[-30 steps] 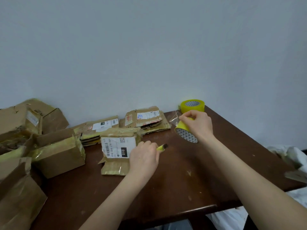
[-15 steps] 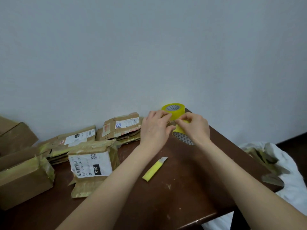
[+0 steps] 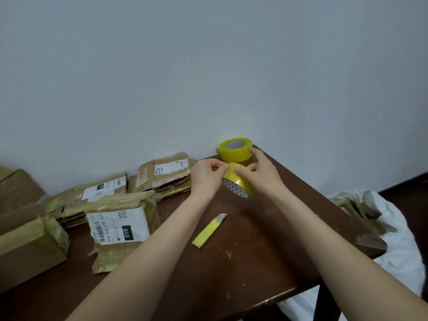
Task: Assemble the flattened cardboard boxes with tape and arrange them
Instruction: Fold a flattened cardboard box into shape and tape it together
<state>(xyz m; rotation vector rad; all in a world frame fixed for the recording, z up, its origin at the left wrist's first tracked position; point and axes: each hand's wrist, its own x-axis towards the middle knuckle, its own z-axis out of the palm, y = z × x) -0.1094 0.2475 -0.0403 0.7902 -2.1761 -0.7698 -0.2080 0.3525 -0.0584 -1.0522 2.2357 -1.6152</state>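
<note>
A yellow tape roll [image 3: 238, 181] is lifted above the brown table [image 3: 266, 251], tilted with its patterned core toward me. My right hand [image 3: 262, 173] grips its right side. My left hand [image 3: 207, 174] pinches at the roll's top left edge. A second yellow tape roll [image 3: 236, 149] stands at the table's far corner against the wall. A yellow box cutter [image 3: 209, 230] lies on the table below my hands. A flattened box with a white "010" label [image 3: 120, 230] lies to the left. More flattened boxes [image 3: 164, 174] are stacked by the wall.
An assembled taped box [image 3: 32, 246] sits at the left edge, with more cardboard [image 3: 18, 191] behind it. Another flat stack [image 3: 92, 193] lies by the wall. A white bag with tape scraps [image 3: 379, 225] sits off the table's right edge.
My left hand set the box cutter down on the table and moved up to the tape roll. It now pinches the roll's edge. The view shifted right.
</note>
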